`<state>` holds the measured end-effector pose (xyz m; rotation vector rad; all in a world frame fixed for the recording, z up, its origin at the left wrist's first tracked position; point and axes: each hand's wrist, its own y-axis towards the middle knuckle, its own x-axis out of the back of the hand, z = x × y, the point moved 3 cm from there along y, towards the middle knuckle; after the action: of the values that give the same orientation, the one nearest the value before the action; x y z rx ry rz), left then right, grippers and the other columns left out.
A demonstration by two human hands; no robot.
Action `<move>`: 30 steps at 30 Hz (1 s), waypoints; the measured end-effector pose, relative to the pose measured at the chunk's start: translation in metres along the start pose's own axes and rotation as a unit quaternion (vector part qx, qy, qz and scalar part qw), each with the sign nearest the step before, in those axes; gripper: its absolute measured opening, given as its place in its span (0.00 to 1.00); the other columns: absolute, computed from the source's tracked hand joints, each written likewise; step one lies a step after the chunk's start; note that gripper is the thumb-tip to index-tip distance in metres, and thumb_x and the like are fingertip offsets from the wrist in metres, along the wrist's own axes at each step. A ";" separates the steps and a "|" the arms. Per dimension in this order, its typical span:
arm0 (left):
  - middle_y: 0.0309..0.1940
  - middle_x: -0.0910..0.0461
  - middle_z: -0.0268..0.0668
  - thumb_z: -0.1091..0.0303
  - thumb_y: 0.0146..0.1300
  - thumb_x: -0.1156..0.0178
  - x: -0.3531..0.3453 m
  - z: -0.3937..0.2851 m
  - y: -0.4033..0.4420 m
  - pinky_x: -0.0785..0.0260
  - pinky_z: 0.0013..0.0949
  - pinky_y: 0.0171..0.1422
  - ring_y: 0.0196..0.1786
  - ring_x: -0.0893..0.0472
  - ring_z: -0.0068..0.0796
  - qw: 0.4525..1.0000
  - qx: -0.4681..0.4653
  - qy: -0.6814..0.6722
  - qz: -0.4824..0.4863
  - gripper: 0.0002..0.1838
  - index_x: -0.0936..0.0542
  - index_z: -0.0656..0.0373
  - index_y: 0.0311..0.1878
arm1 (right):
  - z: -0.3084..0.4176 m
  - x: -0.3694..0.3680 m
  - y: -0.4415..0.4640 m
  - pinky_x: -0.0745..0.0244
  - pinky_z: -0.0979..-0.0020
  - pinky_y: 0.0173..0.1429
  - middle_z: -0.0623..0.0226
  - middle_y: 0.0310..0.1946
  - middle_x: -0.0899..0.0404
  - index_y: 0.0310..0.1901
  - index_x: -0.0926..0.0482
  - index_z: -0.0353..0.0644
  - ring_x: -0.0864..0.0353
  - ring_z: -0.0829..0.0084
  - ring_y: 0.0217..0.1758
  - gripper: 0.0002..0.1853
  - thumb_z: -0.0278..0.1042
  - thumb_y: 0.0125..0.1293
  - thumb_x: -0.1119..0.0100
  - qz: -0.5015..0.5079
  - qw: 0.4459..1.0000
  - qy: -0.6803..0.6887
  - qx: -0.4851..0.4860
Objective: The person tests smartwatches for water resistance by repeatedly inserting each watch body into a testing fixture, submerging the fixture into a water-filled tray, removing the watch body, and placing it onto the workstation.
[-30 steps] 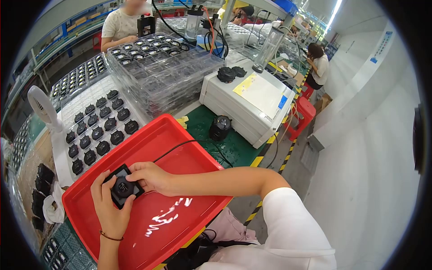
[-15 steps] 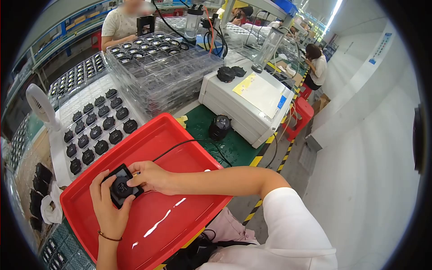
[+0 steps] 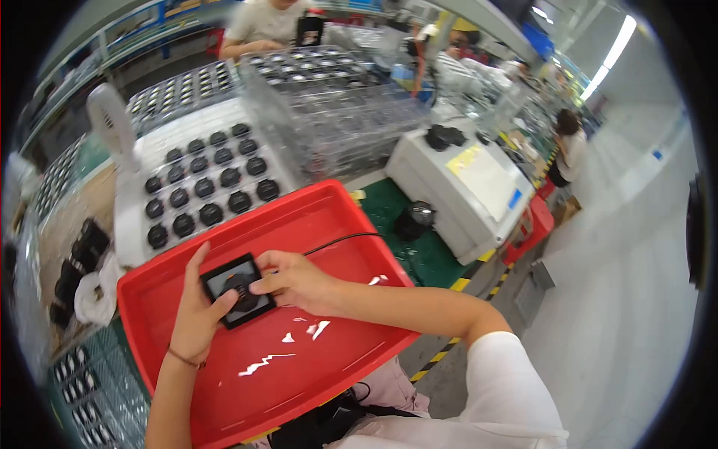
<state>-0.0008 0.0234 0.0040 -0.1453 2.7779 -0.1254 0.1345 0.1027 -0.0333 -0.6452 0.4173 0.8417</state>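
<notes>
Head view shows the left hand (image 3: 196,318) spread wide, thumb touching a black round device (image 3: 244,301), forefinger beside the left edge of a black-rimmed square block (image 3: 214,286); whether it clamps cannot be told. The right hand (image 3: 303,286) is closed on the block's right side, one fingertip on the device. Both are within the red rectangular plastic tray (image 3: 329,217), nearer its far long edge; a black cable (image 3: 340,240) crosses its right edge. Beyond stand rows of black round modules (image 3: 212,215) and a white box-shaped instrument (image 3: 407,170). The device faces up; the block's sides parallel the tray's edges, with no clear long axis.
</notes>
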 end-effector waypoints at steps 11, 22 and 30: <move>0.48 0.30 0.39 0.73 0.54 0.39 0.018 0.009 0.003 0.25 0.32 0.44 0.49 0.26 0.31 0.995 0.085 0.052 0.009 0.27 0.40 0.55 0.55 | 0.002 -0.002 -0.002 0.25 0.68 0.48 0.63 0.39 0.25 0.43 0.31 0.39 0.22 0.71 0.41 0.14 0.25 0.54 0.41 -0.007 1.000 -0.017 -0.020; 0.47 0.30 0.39 0.77 0.53 0.40 0.018 0.007 0.002 0.24 0.37 0.44 0.48 0.24 0.33 0.988 0.149 0.042 -0.013 0.25 0.38 0.57 0.53 | -0.001 0.000 -0.003 0.25 0.69 0.48 0.64 0.39 0.24 0.44 0.30 0.39 0.22 0.72 0.41 0.14 0.26 0.55 0.43 -0.012 0.999 -0.017 -0.044; 0.44 0.31 0.38 0.77 0.52 0.39 0.021 0.011 0.002 0.24 0.32 0.40 0.45 0.25 0.29 0.990 0.135 0.037 -0.025 0.23 0.36 0.57 0.50 | 0.004 -0.005 -0.004 0.27 0.68 0.49 0.62 0.40 0.25 0.45 0.31 0.38 0.23 0.70 0.44 0.14 0.27 0.56 0.43 -0.024 0.998 -0.048 -0.041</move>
<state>-0.0168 0.0226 -0.0137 -0.1422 2.7979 -0.5270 0.1347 0.1007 -0.0256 -0.6853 0.2812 0.8444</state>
